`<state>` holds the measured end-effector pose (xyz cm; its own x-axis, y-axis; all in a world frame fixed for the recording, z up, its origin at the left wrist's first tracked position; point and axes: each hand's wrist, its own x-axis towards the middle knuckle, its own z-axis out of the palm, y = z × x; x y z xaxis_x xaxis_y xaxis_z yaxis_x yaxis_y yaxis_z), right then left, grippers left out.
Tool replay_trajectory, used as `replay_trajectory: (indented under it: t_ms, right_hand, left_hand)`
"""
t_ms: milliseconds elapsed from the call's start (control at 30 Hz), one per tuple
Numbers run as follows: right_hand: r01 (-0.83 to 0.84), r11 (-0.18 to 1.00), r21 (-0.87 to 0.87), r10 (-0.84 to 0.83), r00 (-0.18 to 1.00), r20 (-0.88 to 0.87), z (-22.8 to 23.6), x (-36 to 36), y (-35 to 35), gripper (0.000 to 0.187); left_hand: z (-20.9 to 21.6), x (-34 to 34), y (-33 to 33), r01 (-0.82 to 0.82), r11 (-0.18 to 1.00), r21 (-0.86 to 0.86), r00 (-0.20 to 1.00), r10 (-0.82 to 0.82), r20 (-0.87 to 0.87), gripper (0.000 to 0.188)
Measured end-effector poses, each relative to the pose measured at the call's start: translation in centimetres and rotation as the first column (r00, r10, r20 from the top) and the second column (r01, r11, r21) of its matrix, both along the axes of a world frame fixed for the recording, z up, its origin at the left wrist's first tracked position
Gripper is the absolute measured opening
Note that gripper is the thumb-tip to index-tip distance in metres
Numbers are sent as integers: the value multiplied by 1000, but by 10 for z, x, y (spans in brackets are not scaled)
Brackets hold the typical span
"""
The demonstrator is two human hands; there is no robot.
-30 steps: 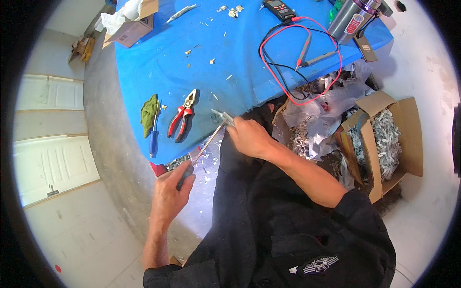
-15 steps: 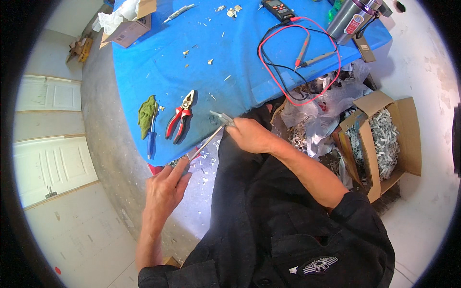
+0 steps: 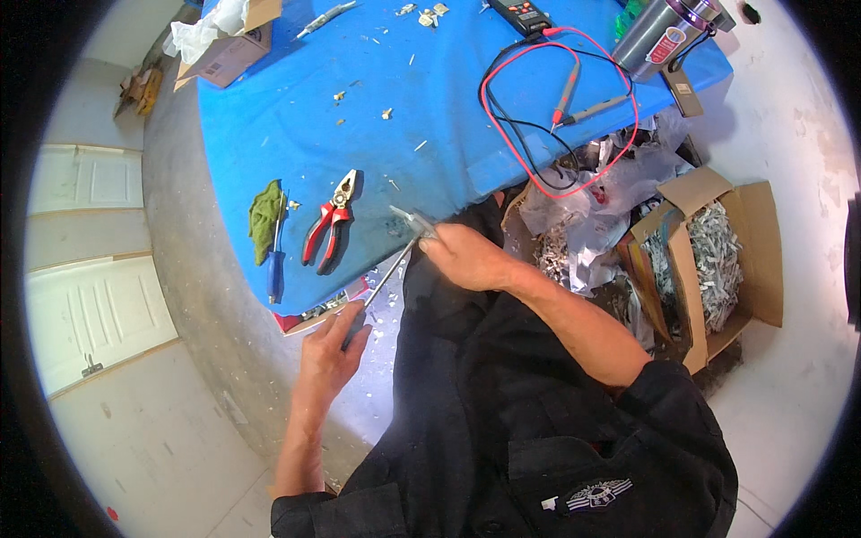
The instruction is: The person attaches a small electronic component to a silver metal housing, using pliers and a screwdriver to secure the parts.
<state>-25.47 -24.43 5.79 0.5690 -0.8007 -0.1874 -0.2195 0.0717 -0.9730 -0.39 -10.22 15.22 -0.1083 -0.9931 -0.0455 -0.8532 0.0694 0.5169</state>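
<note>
My left hand (image 3: 330, 357) is closed around the handle of a screwdriver-like tool with a long metal shaft (image 3: 388, 278). That shaft slants up and away to a slim grey metal piece (image 3: 413, 221), which my right hand (image 3: 468, 257) grips at the near edge of the blue-covered table (image 3: 430, 81). The tool's tip meets the piece by my right fingers, which hide part of it. To the left on the cloth lie red-and-black pliers (image 3: 332, 221), a blue-handled screwdriver (image 3: 275, 269) and a crumpled green rag (image 3: 265, 215).
A multimeter (image 3: 520, 16) with red and black leads lies at the back, beside a steel thermos (image 3: 662, 40). Below the table's right side stands a cardboard box (image 3: 760, 251) of metal scraps. A small carton (image 3: 235, 59) sits far left; another grey piece (image 3: 325, 19) lies near it.
My left hand has shifted right, tilting the tool's shaft more steeply. My right hand keeps its grip on the grey piece. The view has moved slightly.
</note>
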Motion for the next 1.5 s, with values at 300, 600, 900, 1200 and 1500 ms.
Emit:
replay_trajectory:
  t_ms: [300, 600, 900, 1200, 1500]
  right_hand:
    - [-72, 988, 137, 62, 995, 78, 8, -4, -2, 37]
    - [14, 1000, -18, -13, 998, 56, 3, -5, 5, 38]
    - [80, 993, -84, -85, 994, -64, -3, 2, 11, 41]
    - [88, 994, -62, -93, 992, -88, -3, 5, 11, 42]
    - [-1, 996, 90, -6, 997, 79, -9, -2, 3, 36]
  left_hand:
    - [-53, 3, 14, 0, 998, -60, 998, 3, 55, 47]
    - [-31, -32, -8, -23, 987, -162, 999, 29, 31, 45]
    - [24, -18, 10, -48, 995, -83, 978, 64, 198, 42]
    - [52, -15, 3, -3, 1000, -8, 961, 5, 275, 41]
    - [36, -16, -15, 74, 997, 6, 967, -73, 245, 39]
